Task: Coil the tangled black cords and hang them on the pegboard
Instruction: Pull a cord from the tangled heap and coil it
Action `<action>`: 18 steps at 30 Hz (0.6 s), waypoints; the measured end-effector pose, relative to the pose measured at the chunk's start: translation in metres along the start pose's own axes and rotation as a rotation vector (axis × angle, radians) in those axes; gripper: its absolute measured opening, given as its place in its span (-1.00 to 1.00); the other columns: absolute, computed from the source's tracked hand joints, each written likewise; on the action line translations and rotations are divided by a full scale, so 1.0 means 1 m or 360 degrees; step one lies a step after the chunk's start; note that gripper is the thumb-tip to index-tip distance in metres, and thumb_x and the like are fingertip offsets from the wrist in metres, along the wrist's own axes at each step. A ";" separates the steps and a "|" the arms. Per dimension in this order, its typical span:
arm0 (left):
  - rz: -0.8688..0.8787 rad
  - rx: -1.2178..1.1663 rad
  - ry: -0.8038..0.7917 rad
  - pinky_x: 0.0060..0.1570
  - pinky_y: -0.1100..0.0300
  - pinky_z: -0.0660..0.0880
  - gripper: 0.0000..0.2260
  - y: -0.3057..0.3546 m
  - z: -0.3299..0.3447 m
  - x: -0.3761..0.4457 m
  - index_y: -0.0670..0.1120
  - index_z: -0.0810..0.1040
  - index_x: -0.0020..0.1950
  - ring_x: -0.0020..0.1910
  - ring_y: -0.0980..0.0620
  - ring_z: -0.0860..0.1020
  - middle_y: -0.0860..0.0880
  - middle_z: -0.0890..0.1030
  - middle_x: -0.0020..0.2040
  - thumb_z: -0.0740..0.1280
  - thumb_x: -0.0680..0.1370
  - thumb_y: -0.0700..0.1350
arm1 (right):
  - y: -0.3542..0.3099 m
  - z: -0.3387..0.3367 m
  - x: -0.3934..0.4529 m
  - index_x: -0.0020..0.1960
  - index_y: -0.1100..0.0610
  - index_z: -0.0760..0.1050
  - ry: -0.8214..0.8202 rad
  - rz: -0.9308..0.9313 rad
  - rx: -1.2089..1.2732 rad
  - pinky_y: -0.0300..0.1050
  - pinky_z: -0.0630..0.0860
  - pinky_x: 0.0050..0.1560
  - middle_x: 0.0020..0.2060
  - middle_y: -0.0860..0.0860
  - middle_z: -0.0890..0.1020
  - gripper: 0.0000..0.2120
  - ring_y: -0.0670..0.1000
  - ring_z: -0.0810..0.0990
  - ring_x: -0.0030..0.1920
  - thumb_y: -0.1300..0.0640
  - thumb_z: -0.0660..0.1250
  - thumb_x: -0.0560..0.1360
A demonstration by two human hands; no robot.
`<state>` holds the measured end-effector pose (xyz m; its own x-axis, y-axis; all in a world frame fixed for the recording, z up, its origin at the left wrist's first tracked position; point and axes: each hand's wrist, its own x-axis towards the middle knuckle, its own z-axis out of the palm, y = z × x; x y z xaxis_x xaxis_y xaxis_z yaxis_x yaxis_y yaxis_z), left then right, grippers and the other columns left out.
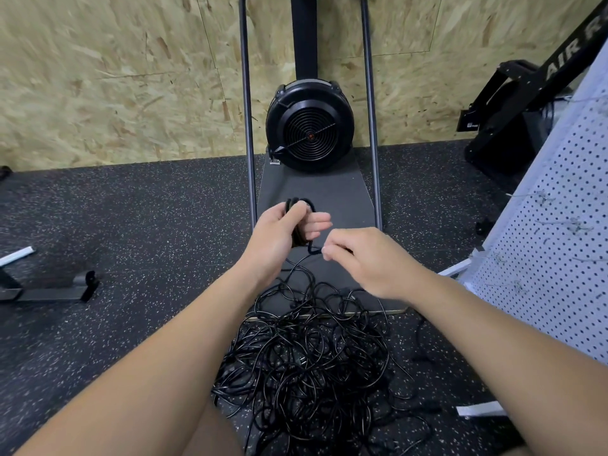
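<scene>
My left hand (279,232) gripped a small coil (297,222) of black cord, the loops bunched in my curled fingers with the top of the bundle poking out above my thumb. My right hand (358,258) was just to the right of it and slightly nearer to me, fingertips pinched together on the strand (311,250) that ran out from the bottom of the coil. From there that cord dropped down to the tangled pile (306,353) of black cords, which lay on the speckled rubber floor (131,225) between my forearms, its far edge spilling onto the dark base plate (329,189) of the exercise machine in front of me. The round black fan housing (307,126) of that machine stood at the far end of the plate, against the chipboard wall (115,77), with a thin metal upright on each side. The white pegboard (559,232) leaned at the right edge of the scene, well apart from the pile, with a few wire hooks (577,225) sticking out of its holes. A second black machine (513,126) sat at the far right behind the board, and a low metal foot (59,287) lay on the floor at the left.
</scene>
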<state>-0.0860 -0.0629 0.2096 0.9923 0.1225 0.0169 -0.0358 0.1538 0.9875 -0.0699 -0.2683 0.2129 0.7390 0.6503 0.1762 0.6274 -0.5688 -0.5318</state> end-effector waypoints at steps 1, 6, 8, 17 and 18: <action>-0.0011 0.0068 -0.0062 0.07 0.11 0.67 -0.79 0.000 0.001 -0.003 -0.28 0.53 0.23 0.05 -0.12 0.78 -0.20 0.79 0.07 0.23 0.81 -0.13 | -0.004 -0.005 -0.001 -0.12 -0.20 0.57 0.0003 -0.0020 0.0093 -0.10 0.52 -0.03 -0.22 -0.29 0.65 -0.73 -0.21 0.60 -0.14 -0.05 0.29 0.75; -0.0062 0.0493 -0.0461 -0.06 0.08 0.59 -0.58 -0.003 0.009 -0.015 -0.41 0.52 0.08 -0.20 -0.11 0.63 -0.22 0.67 -0.18 0.18 0.83 -0.04 | 0.003 -0.013 -0.004 -0.14 -0.08 0.66 0.0264 -0.0056 0.0378 -0.14 0.51 -0.08 -0.28 -0.20 0.73 -0.82 -0.13 0.68 -0.19 0.06 0.51 0.64; -0.0086 0.0522 -0.0588 -0.03 0.10 0.53 -0.47 -0.003 0.013 -0.017 -0.32 0.55 -0.04 -0.20 -0.12 0.56 -0.24 0.62 -0.23 0.12 0.84 0.08 | 0.010 -0.012 -0.002 -0.13 -0.02 0.64 0.0422 0.0028 0.0428 -0.09 0.51 -0.15 -0.29 -0.11 0.71 -0.83 -0.09 0.62 -0.24 -0.01 0.59 0.57; -0.0192 0.0147 -0.0659 -0.22 0.10 0.27 -0.73 -0.013 0.014 -0.010 -0.06 0.48 -0.13 -0.36 0.02 0.28 -0.05 0.33 -0.30 0.32 0.77 -0.15 | 0.030 -0.012 0.003 0.36 -0.07 0.59 0.0334 0.0283 0.0685 -0.37 0.49 -0.14 -0.03 -0.16 0.68 -0.78 -0.24 0.67 -0.22 0.05 0.35 0.73; -0.0196 0.0124 -0.0628 -0.22 0.10 0.27 -0.71 -0.013 0.014 -0.010 -0.04 0.51 -0.16 -0.36 0.02 0.27 -0.05 0.33 -0.30 0.31 0.77 -0.14 | 0.034 -0.008 0.003 0.39 -0.09 0.57 0.0295 0.0356 0.0705 -0.28 0.60 -0.05 0.00 -0.14 0.69 -0.76 -0.22 0.71 -0.15 0.01 0.32 0.75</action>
<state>-0.0939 -0.0801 0.1989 0.9583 -0.2797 -0.0579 0.0798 0.0674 0.9945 -0.0444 -0.2896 0.2018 0.8991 0.4145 0.1405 0.3151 -0.3901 -0.8652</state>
